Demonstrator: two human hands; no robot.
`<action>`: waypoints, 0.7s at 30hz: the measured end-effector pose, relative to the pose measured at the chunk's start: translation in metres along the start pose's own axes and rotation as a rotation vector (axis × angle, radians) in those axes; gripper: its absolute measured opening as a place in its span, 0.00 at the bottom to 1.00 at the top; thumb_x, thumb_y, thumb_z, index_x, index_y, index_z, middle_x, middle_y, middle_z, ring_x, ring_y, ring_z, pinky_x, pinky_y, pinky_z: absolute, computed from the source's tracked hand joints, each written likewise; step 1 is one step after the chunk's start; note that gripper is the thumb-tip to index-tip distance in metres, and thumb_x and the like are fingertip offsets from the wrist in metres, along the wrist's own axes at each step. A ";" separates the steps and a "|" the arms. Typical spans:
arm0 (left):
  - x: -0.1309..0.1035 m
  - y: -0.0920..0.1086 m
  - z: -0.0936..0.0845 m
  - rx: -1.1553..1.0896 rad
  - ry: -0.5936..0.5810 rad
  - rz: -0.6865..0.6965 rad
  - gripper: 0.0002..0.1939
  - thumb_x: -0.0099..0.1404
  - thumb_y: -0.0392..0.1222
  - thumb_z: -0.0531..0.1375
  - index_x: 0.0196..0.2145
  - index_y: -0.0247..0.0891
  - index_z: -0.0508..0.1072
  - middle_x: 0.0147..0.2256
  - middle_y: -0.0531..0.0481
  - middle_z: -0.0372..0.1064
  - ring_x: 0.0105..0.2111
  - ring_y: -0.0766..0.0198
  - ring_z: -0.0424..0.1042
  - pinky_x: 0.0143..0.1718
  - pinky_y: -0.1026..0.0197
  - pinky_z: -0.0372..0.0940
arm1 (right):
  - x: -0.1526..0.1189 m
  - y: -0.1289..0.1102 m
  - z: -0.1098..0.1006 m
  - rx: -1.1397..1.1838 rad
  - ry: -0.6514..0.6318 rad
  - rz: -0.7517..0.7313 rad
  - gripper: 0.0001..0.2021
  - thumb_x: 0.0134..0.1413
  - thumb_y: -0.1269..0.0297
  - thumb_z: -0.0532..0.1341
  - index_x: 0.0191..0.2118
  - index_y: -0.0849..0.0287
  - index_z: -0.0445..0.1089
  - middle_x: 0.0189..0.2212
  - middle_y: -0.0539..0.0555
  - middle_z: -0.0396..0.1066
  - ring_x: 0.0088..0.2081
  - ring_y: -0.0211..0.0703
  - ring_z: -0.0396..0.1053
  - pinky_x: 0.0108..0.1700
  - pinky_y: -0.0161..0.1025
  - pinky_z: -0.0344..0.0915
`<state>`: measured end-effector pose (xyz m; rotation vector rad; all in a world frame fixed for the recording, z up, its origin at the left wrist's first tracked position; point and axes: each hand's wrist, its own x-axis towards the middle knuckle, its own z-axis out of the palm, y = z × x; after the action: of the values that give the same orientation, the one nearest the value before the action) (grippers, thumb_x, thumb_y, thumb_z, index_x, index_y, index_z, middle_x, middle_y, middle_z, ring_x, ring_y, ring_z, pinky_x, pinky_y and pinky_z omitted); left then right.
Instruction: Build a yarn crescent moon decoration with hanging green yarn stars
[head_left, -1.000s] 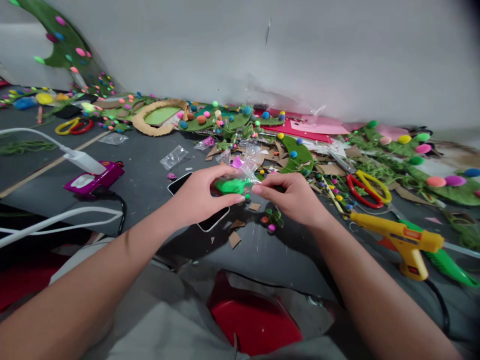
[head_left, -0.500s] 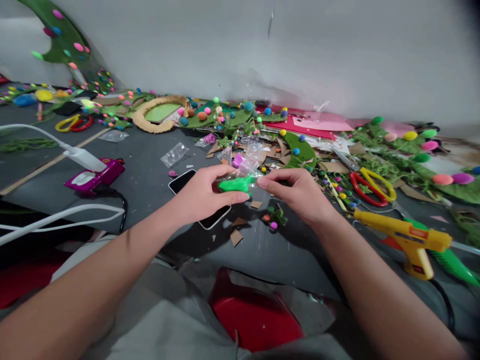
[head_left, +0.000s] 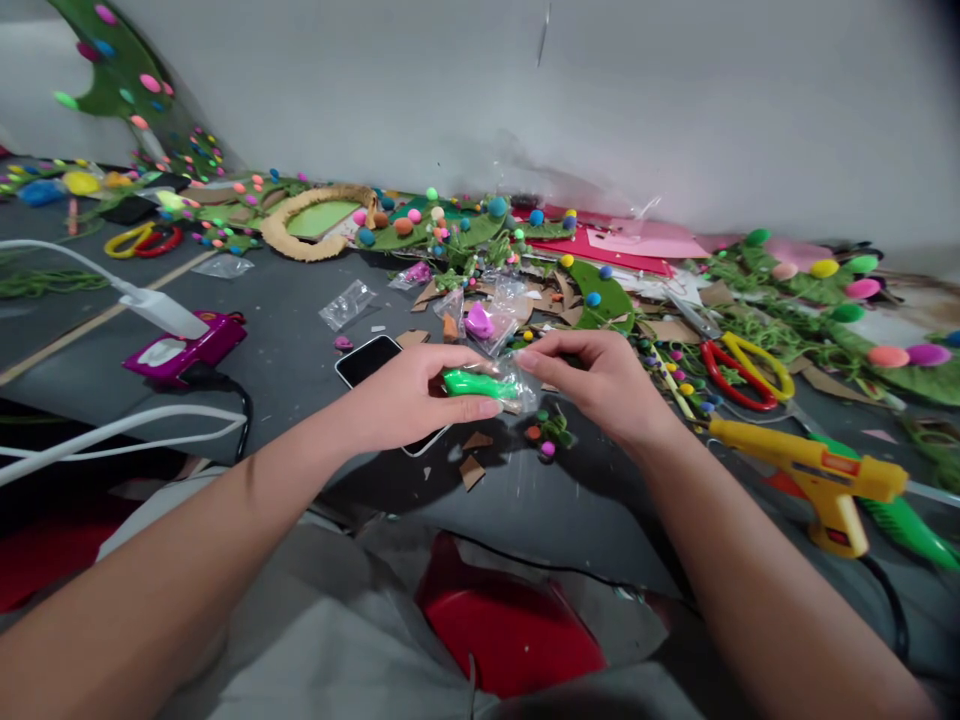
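A bright green lump (head_left: pixel 474 384) in a clear plastic wrapper lies between the thumb and fingers of my left hand (head_left: pixel 416 395). The wrapper's clear end (head_left: pixel 525 390) sticks out to the right, where my right hand (head_left: pixel 589 380) pinches its edge between thumb and forefinger. Beneath my left hand is a phone (head_left: pixel 367 358), partly covered. Just beyond my hands a purple lump (head_left: pixel 478 320) sits in another clear bag. A small green piece with colored balls (head_left: pixel 551 432) rests below my right hand.
A yellow glue gun (head_left: pixel 814 465) and red-yellow scissors (head_left: pixel 742 372) lie at the right. At the left are a purple device (head_left: pixel 187 350) and white cables. Felt leaves, colored balls, cardboard scraps and a tan ring (head_left: pixel 289 240) line the wall.
The clear end of the wrapper now shows spread out between my hands. My left hand has shifted slightly down, and the green lump lies a little lower.
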<state>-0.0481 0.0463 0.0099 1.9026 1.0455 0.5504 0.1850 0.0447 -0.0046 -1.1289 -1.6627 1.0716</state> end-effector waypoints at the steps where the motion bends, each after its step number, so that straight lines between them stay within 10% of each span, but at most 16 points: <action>1: 0.001 0.000 0.000 0.003 0.021 -0.001 0.18 0.63 0.55 0.67 0.45 0.41 0.79 0.33 0.54 0.74 0.29 0.67 0.69 0.29 0.65 0.62 | 0.000 0.000 0.001 0.006 0.023 -0.008 0.13 0.56 0.53 0.69 0.31 0.60 0.79 0.27 0.51 0.72 0.30 0.37 0.62 0.34 0.38 0.57; 21: -0.001 -0.001 0.003 -0.075 -0.005 -0.060 0.15 0.62 0.52 0.68 0.42 0.41 0.79 0.29 0.54 0.74 0.27 0.67 0.70 0.26 0.66 0.61 | 0.002 -0.003 0.000 -0.100 0.020 -0.013 0.10 0.56 0.58 0.68 0.32 0.61 0.79 0.27 0.52 0.74 0.30 0.37 0.64 0.35 0.37 0.60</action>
<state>-0.0466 0.0442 0.0079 1.8005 1.0600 0.5429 0.1837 0.0455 -0.0012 -1.1870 -1.7218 0.9753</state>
